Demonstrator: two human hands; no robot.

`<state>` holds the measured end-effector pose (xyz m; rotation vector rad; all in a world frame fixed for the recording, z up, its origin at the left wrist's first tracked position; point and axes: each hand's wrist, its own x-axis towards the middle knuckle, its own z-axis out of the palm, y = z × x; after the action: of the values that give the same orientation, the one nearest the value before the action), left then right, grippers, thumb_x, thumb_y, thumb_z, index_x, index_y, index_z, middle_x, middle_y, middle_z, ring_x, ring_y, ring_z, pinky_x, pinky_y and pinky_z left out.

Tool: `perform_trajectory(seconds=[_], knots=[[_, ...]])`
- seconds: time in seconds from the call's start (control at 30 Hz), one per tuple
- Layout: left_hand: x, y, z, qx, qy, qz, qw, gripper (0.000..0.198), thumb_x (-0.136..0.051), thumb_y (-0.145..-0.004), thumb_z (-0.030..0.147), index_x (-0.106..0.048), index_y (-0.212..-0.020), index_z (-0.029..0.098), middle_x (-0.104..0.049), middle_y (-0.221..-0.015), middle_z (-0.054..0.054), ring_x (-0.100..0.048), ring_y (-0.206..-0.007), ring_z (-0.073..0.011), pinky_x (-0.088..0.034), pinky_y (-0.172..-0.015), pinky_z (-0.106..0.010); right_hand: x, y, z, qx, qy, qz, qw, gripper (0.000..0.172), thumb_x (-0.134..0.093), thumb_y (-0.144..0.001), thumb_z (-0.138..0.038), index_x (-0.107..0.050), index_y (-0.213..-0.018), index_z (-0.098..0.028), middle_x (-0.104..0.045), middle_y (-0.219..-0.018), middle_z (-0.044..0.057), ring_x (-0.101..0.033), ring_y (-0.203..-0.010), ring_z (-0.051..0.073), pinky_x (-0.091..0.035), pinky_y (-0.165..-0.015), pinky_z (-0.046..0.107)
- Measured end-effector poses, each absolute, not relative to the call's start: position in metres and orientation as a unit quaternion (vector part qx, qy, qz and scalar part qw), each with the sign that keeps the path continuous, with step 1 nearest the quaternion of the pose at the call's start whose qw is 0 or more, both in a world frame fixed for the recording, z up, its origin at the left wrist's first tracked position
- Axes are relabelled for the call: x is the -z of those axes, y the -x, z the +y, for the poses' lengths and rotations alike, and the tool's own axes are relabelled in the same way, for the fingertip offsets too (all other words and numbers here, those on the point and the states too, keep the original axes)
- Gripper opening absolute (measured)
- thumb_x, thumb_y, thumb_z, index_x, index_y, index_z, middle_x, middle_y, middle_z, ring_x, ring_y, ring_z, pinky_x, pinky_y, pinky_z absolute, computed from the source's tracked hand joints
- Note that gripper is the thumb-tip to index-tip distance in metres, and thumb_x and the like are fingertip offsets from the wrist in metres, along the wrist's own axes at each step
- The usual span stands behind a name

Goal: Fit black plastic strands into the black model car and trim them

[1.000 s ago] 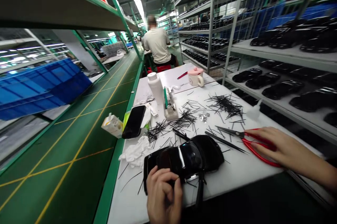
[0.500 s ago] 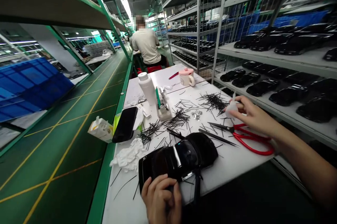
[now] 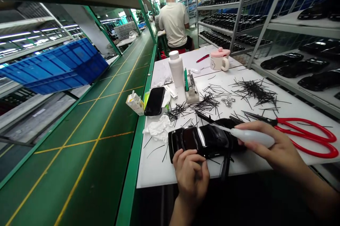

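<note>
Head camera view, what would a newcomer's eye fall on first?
Probably the glossy black model car near the white table's near edge, with the left hand against it and the right hand aiming a white squeeze bottle over it. Next, perhaps, the red-handled scissors on the table's right side, and the blue crate left of the green conveyor belt.

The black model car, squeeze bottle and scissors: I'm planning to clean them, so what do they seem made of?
Black model car: glossy metal or plastic, unclear which; crisp highlights show the shine. Squeeze bottle: probably plastic, its milky body smooth. Scissors: blades likely dark metal, judging by their slim points; handles probably plastic, smooth, evenly red.
</note>
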<state>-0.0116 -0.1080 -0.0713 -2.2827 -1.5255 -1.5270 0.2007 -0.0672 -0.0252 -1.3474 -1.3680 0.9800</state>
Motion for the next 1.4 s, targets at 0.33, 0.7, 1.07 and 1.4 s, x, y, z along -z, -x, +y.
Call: perform_trajectory(seconds=[0.33, 0.7, 1.07, 1.4], knots=[[0.046, 0.052, -0.097, 0.536, 0.67, -0.513, -0.022, 0.025, -0.055, -0.087, 0.005, -0.039, -0.078, 0.022, -0.066, -0.091, -0.002, -0.063, -0.095, -0.0173, -0.051, -0.088, -0.036, 0.036, -0.218, -0.066, -0.42, 0.565, -0.539, 0.463, 0.036, -0.073, -0.077, -0.054, -0.071, -0.099, -0.025, -0.065, -0.076, 0.003, -0.06, -0.071, 0.021, -0.05, -0.064, 0.031], [0.024, 0.105, -0.028, 0.232, 0.684, -0.684, -0.104, 0.012, -0.055, -0.085, 0.017, -0.058, -0.096, 0.02, -0.07, -0.1, -0.007, -0.066, -0.095, -0.0271, -0.048, -0.084, -0.038, 0.074, -0.256, -0.053, -0.43, 0.556, -0.571, 0.424, 0.038, -0.074, -0.073, -0.055, -0.074, -0.101, -0.03, -0.072, -0.076, 0.002, -0.069, -0.068, 0.021, -0.059, -0.066, 0.022], [0.016, 0.108, -0.026, 0.339, 0.644, -0.665, -0.166, 0.012, -0.055, -0.087, 0.024, -0.063, -0.095, 0.021, -0.068, -0.088, -0.003, -0.065, -0.083, -0.0191, -0.049, -0.079, -0.03, 0.078, -0.244, -0.05, -0.419, 0.527, -0.622, 0.4, 0.037, -0.07, -0.081, -0.051, -0.072, -0.108, -0.025, -0.075, -0.094, 0.004, -0.074, -0.081, 0.023, -0.061, -0.066, 0.023], [-0.004, 0.099, -0.082, 0.63, 0.432, -0.546, -0.345, 0.024, -0.076, -0.08, 0.03, -0.061, -0.097, 0.021, -0.063, -0.089, 0.001, -0.06, -0.082, -0.0076, -0.048, -0.072, -0.013, 0.007, -0.164, -0.061, -0.292, 0.333, -0.77, 0.46, 0.026, -0.068, -0.087, -0.027, -0.065, -0.112, -0.034, -0.075, -0.097, -0.008, -0.072, -0.082, 0.008, -0.054, -0.076, 0.007]])
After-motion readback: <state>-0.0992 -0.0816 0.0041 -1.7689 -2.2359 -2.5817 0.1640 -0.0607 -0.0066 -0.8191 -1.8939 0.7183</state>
